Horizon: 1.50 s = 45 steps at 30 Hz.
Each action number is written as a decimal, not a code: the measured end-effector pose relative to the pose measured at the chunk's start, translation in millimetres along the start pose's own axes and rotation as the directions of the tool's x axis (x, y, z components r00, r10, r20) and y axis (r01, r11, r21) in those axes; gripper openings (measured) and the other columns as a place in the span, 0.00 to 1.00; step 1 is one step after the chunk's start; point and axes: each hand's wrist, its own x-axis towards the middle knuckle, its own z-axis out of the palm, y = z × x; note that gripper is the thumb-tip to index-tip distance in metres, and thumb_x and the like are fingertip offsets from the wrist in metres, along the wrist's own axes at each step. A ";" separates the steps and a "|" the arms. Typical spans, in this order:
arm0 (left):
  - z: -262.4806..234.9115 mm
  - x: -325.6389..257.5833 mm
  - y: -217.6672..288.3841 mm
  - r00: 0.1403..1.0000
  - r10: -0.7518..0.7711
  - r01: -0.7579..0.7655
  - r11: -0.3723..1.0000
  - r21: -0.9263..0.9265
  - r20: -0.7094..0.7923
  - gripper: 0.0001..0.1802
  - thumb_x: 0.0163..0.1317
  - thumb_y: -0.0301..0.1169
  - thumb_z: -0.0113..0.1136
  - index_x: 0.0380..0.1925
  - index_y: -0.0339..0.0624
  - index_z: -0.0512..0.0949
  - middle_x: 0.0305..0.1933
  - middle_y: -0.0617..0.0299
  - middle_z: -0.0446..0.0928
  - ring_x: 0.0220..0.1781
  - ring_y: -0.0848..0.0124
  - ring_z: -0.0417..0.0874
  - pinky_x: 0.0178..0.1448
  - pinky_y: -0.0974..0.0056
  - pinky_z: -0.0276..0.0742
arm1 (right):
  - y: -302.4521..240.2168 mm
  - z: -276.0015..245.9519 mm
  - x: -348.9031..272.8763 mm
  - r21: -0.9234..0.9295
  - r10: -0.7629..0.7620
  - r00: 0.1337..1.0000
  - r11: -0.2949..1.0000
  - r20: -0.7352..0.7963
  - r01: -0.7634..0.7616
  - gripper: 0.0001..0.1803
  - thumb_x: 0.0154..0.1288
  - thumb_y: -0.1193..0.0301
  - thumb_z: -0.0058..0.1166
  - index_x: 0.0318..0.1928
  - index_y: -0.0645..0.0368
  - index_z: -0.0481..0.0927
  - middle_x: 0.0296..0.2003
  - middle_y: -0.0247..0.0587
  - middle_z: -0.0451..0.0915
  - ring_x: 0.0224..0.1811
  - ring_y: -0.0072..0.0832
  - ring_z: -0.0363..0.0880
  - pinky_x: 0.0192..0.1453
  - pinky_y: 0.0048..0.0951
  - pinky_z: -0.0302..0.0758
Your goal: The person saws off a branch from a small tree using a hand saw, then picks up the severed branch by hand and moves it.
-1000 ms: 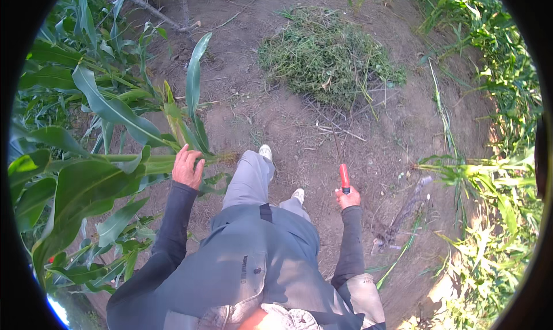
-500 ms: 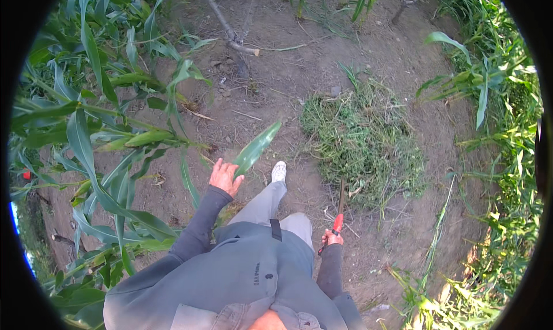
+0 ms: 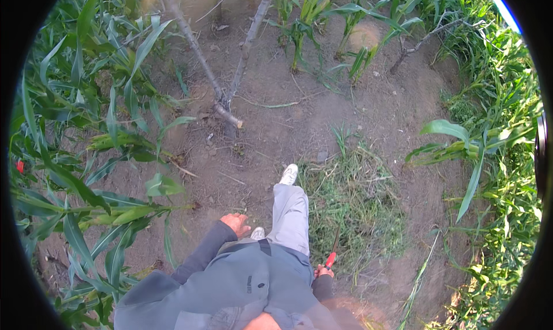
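Observation:
My right hand [image 3: 324, 270] is closed round the red handle of a pruning saw [image 3: 330, 261]. Its narrow blade points forward over a heap of cut grass and weeds [image 3: 357, 209] lying on the ground to my right. Whether the blade touches the heap I cannot tell. My left hand [image 3: 236, 224] hangs low beside my left leg, empty, with the fingers loosely stretched. Corn plants [image 3: 129, 215] stand to its left, their leaves apart from the hand.
A forked bare trunk [image 3: 224, 102] with a sawn stub rises ahead on the left. Another bare branch [image 3: 423, 44] stands at the far right. Corn [image 3: 299, 30] grows ahead, and a green stalk [image 3: 423, 272] lies right of the heap. Dense greenery [image 3: 507, 186] lines the right side.
My left hand has drawn back toward my body, away from the corn leaf it was at. My legs have stepped, and the view has tilted up. The saw stays in my right hand.

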 end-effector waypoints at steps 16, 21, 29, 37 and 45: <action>-291.8 414.9 142.0 0.851 -0.089 -0.086 0.949 -0.304 -0.518 0.23 0.60 0.42 0.58 0.48 0.37 0.75 0.42 0.49 0.79 0.45 0.55 0.81 0.49 0.56 0.77 | -548.8 153.0 223.8 -0.048 -0.261 0.949 0.961 0.179 0.273 0.06 0.58 0.76 0.58 0.31 0.60 0.72 0.16 0.36 0.73 0.12 0.24 0.71 0.12 0.23 0.68; -419.5 462.0 136.8 0.332 -0.094 0.040 0.996 -0.086 -0.938 0.21 0.60 0.39 0.58 0.48 0.37 0.73 0.45 0.47 0.76 0.48 0.51 0.77 0.52 0.55 0.74 | -680.0 177.7 256.2 0.045 -0.531 0.793 0.838 0.299 0.544 0.07 0.56 0.77 0.58 0.32 0.59 0.72 0.17 0.35 0.72 0.13 0.23 0.71 0.13 0.24 0.68; -651.6 519.2 153.6 -0.293 0.030 0.097 0.995 0.001 -0.956 0.24 0.61 0.42 0.58 0.48 0.34 0.73 0.49 0.45 0.76 0.52 0.53 0.76 0.58 0.56 0.71 | -756.9 220.7 295.6 -0.116 -0.380 0.825 0.879 0.417 0.463 0.08 0.55 0.76 0.59 0.32 0.58 0.72 0.16 0.37 0.73 0.12 0.27 0.72 0.11 0.27 0.66; -735.6 567.5 50.6 0.188 0.206 0.556 0.784 0.277 -0.960 0.20 0.67 0.43 0.48 0.45 0.37 0.76 0.45 0.48 0.78 0.50 0.52 0.77 0.56 0.54 0.71 | -871.8 215.2 252.3 -0.324 -0.397 0.744 0.717 0.537 0.617 0.10 0.52 0.78 0.61 0.27 0.60 0.70 0.15 0.36 0.71 0.13 0.24 0.70 0.16 0.27 0.66; -732.0 595.9 67.6 0.066 -0.159 -0.164 0.972 -0.167 -0.985 0.22 0.72 0.38 0.37 0.41 0.34 0.79 0.41 0.56 0.81 0.42 0.69 0.79 0.54 0.66 0.70 | -942.2 257.2 266.6 -0.381 -0.474 0.737 0.644 0.481 0.663 0.10 0.49 0.78 0.62 0.28 0.62 0.72 0.17 0.37 0.74 0.14 0.24 0.71 0.17 0.27 0.69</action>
